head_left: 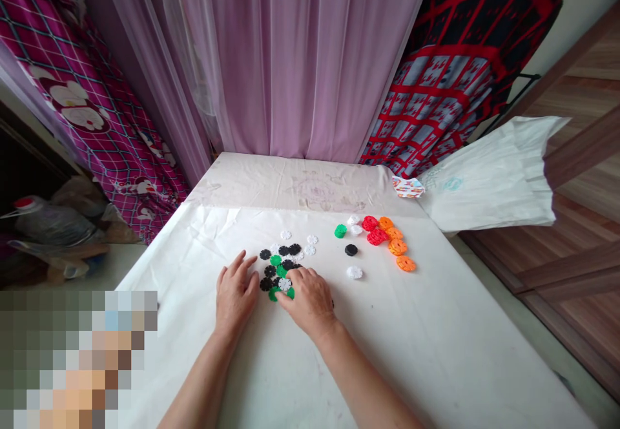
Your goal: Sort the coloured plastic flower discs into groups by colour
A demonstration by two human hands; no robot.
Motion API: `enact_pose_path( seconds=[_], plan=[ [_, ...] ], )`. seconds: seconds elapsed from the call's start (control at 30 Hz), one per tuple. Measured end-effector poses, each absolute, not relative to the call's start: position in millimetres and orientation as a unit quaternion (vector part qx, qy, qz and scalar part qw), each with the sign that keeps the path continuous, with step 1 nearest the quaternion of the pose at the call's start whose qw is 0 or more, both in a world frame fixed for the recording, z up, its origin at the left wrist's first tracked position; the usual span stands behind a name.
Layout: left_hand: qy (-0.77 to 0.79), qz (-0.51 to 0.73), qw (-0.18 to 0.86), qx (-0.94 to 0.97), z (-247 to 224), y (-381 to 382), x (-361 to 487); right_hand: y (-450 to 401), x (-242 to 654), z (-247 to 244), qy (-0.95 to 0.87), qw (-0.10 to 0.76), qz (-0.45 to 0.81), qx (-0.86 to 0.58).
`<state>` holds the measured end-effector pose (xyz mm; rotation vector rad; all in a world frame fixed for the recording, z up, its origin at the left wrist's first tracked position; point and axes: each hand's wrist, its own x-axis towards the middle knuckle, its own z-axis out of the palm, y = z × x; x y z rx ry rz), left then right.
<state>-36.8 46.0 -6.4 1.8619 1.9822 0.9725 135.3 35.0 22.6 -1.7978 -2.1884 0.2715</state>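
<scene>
A loose heap of small notched plastic discs lies on the table in black, green and white, with a black disc (265, 283) at its left edge. My left hand (236, 292) rests just left of the heap, fingers apart, holding nothing. Over the heap's right side is my right hand (310, 296), fingers curled down and thumb bent in. A white disc (285, 283) shows between its thumb and index finger. Green discs (274, 294) lie by the thumb. What the curled fingers hold, if anything, is hidden beneath the hand.
To the right stand stacked discs: orange (398, 247), red (376, 236), green (340, 230), black (351, 250) and white (354, 272). Loose white discs (310, 249) lie behind the heap. A white bag (494, 180) hangs over the table's right edge; a purple curtain (300, 61) is behind.
</scene>
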Motion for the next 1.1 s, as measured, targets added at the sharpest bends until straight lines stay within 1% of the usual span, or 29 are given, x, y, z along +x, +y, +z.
enact_pose_path(
  seconds=[0.1, 0.27, 0.5, 0.7, 0.77, 0.87, 1.0, 1.1],
  plan=[
    [0.683, 0.336, 0.126, 0.636, -6, 46, -36, 38, 127, 23, -0.749, 0.136, 0.097, -0.641],
    [0.686, 0.334, 0.126, 0.635, -5, 45, -36, 41, 129, 22, -0.744, 0.146, 0.119, -0.641],
    [0.684, 0.341, 0.133, 0.631, -6, 45, -36, 35, 137, 24, -0.788, 0.155, 0.125, -0.583],
    [0.687, 0.338, 0.134, 0.629, -4, 45, -35, 38, 128, 28, -0.801, 0.115, 0.118, -0.576],
    [0.687, 0.338, 0.133, 0.629, -3, 45, -34, 39, 126, 27, -0.796, 0.117, 0.120, -0.581],
    [0.683, 0.343, 0.127, 0.632, -4, 45, -35, 39, 140, 27, -0.778, 0.162, 0.124, -0.595],
    [0.680, 0.341, 0.129, 0.636, -6, 45, -36, 40, 199, 28, -0.714, 0.252, 0.092, -0.647],
    [0.681, 0.338, 0.130, 0.637, -6, 45, -37, 40, 253, 27, -0.656, 0.269, 0.067, -0.702]
  ],
)
